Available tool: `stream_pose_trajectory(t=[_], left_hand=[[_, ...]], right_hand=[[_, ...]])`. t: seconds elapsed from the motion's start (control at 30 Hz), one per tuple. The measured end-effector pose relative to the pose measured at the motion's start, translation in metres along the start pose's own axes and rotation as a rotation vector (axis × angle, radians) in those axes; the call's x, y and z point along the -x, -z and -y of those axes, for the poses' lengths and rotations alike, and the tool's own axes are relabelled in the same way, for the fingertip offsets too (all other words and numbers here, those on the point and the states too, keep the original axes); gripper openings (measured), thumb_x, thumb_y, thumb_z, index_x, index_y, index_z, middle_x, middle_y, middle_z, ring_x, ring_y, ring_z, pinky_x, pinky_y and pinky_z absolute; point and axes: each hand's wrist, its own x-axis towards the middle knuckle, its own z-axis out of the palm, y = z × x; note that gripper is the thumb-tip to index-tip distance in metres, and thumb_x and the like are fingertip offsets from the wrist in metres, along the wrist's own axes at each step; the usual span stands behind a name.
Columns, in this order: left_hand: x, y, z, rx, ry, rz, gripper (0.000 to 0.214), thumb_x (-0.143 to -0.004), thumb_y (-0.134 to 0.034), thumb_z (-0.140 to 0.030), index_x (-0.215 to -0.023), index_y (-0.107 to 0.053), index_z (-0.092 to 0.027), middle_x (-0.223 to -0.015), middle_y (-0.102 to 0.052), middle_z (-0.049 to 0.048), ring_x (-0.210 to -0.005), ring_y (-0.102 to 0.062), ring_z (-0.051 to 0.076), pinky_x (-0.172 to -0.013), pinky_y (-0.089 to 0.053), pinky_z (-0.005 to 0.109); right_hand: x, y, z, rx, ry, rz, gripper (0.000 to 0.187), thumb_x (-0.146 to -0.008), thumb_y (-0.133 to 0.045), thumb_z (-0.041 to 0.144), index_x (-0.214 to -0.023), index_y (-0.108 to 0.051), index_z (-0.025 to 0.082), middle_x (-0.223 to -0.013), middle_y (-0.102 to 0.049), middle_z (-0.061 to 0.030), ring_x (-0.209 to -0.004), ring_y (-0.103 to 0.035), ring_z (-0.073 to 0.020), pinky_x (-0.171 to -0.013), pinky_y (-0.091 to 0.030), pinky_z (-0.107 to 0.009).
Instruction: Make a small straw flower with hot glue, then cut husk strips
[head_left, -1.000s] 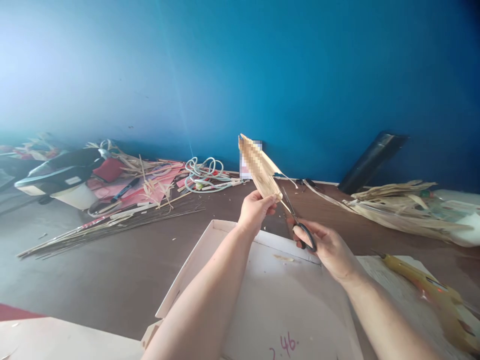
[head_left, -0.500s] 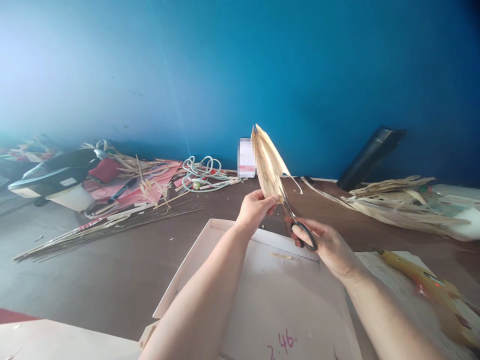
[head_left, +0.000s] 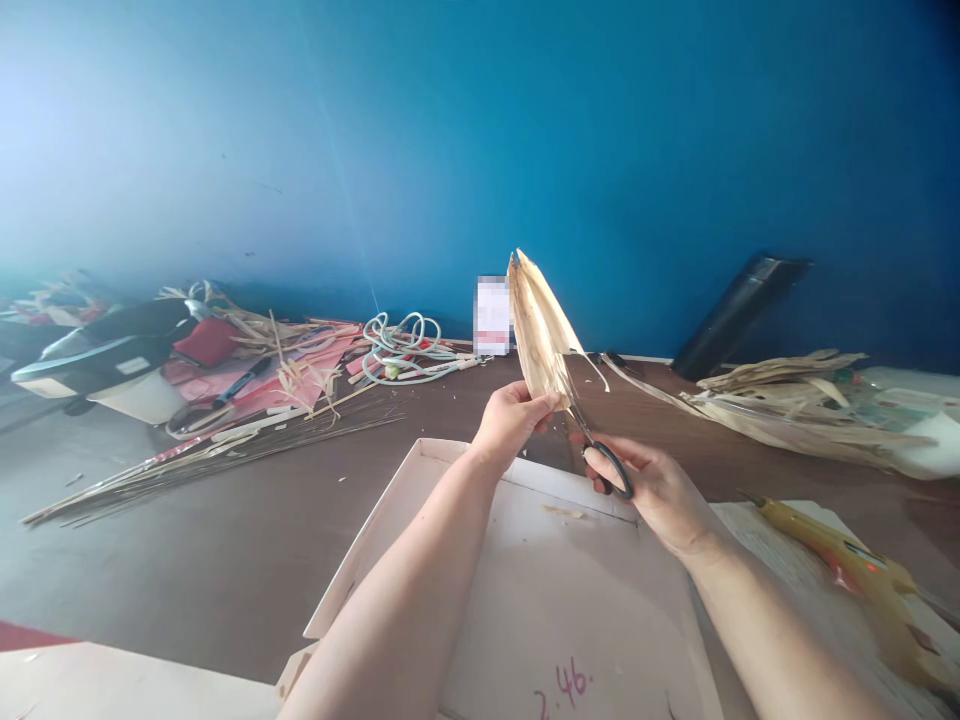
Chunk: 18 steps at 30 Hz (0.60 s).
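And there's the husk (head_left: 541, 330), dead centre, tips up against the blue wall (head_left: 480, 130), its lower end pinched by the left hand (head_left: 514, 420) at seven o'clock! Thumb on top, fingers tucked round, some of them out of sight behind. Over at half past four, the right hand (head_left: 652, 485) has its fingers wrapped round the black handles of the scissors (head_left: 588, 436), thumb at one loop, part of the other loop covered. The blades point to eleven o'clock and meet the husk's lower right edge, but the tips are lost against its pale surface; how far apart they stand, you can't tell.

Below at six o'clock, the box (head_left: 570, 580), with the left forearm across it and its near end cut off by the frame; purple figures there, the first one clipped. Just beside the husk at nine, a white card (head_left: 491, 312), pixelated, nothing readable. Farther out at nine, the looped cable (head_left: 405, 350), partly tangled over other bits. At three, a black tube (head_left: 739, 315), blurry, leaning at the wall; just below it, more husks (head_left: 795, 415). And at four o'clock, a smeared yellow tool (head_left: 855, 565) lies over paper (head_left: 750, 540).
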Motion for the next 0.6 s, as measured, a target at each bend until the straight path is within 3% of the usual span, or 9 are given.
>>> stream_pose_trajectory(t=[0.6], left_hand=[[0.0024,-0.0045,-0.0036,0.07,0.063,-0.04,0.02,-0.066,-0.072,-0.03,-0.074,-0.064,-0.014,-0.064,-0.056,0.0013,-0.055,-0.048,0.007,-0.051,-0.039,0.019]], right_hand=[[0.0019,-0.0029,0.0042,0.096,0.007,-0.044,0.042,-0.078,-0.064,0.047,-0.109,-0.07,0.02,-0.06,-0.053,0.0011,-0.06,-0.048,-0.0147,-0.052,-0.034,-0.025]])
